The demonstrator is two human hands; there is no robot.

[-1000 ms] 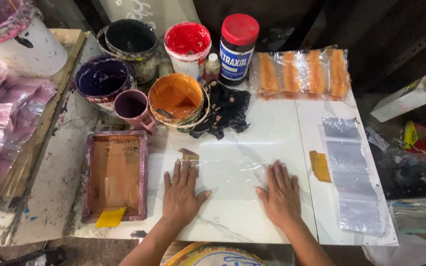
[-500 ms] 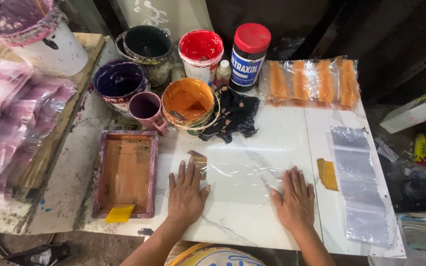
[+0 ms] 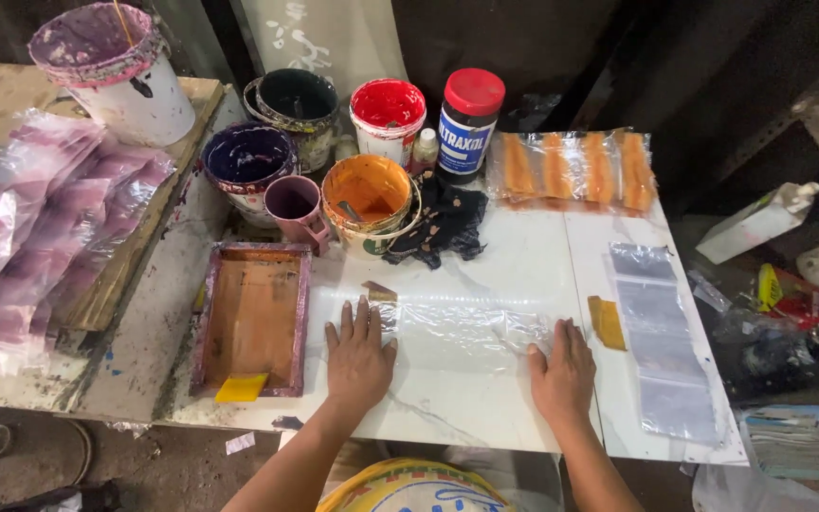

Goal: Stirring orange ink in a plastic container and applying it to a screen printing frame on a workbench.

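Both hands lie flat, palms down and fingers spread, on a clear plastic sheet (image 3: pixel 457 327) that is stretched across the white marble-patterned table (image 3: pixel 466 408): the left hand (image 3: pixel 360 356) presses on the sheet's left end and the right hand (image 3: pixel 563 370) on its right end, neither one closed around anything. The sheet lies near the table's front edge, crinkled between the two hands. Just beside the left hand, to its left, rests a wooden printing frame (image 3: pixel 253 318) with purple-stained edges, and a small yellow squeegee (image 3: pixel 241 387) lies on its front rim. Just past the right hand's fingertips sits a small orange-brown scrap (image 3: pixel 608 322), and further right a strip of clear plastic bags (image 3: pixel 664 341) runs along the table's right side. Behind the sheet lies a crumpled black rag (image 3: pixel 440 223) with orange flecks, touching an orange paint bucket (image 3: pixel 369 201). Around that bucket stand a mauve mug (image 3: pixel 296 209), a purple paint bucket (image 3: pixel 246 166), a dark paint bucket (image 3: pixel 296 102), a red paint bucket (image 3: pixel 388 116) and a dark jar with a red lid (image 3: pixel 469 123). At the table's far right corner lies a clear sheet printed with four orange bars (image 3: pixel 575 169). On the wooden bench to the left sit a white bucket with a purple-smeared rim (image 3: pixel 111 71) and a heap of purple-tinted plastic bags (image 3: pixel 35 223).
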